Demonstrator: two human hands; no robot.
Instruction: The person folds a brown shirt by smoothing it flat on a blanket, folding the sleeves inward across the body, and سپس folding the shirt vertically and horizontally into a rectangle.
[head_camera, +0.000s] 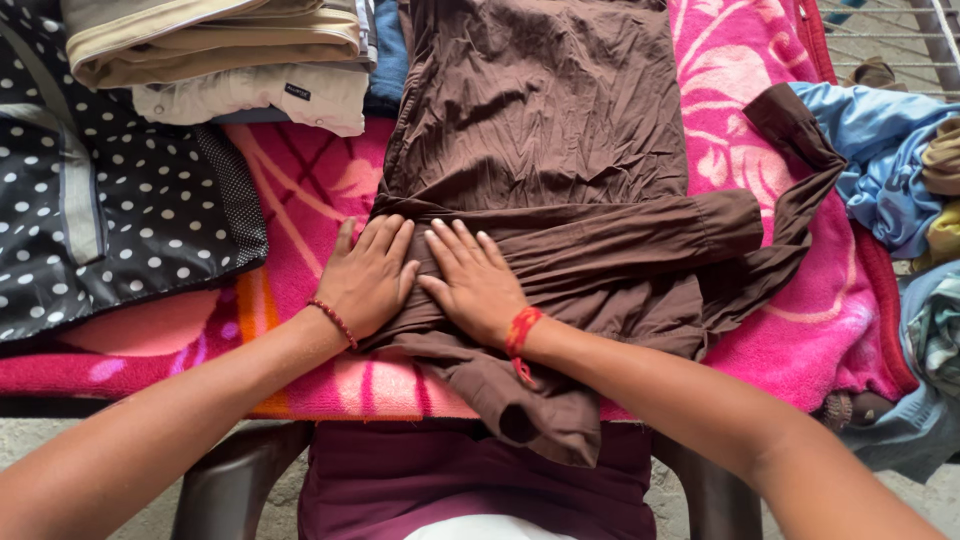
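Left hand and right hand flat, fingers spread, gripping nothing, pressing crumpled brown cotton shirt; collar cut off above.

The brown shirt runs past the top edge, so its collar end is out of view; the folded clothes at top left are likewise cropped. Both forearms leave the bottom edge (elbows unseen); the left hand covers part of the shirt's side.

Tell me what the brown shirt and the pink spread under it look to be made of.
Brown shirt: thin woven cloth, probably cotton, matte, with fine creases all over. Pink spread: looks like terry towelling, fuzzy, with a pale woven floral pattern.
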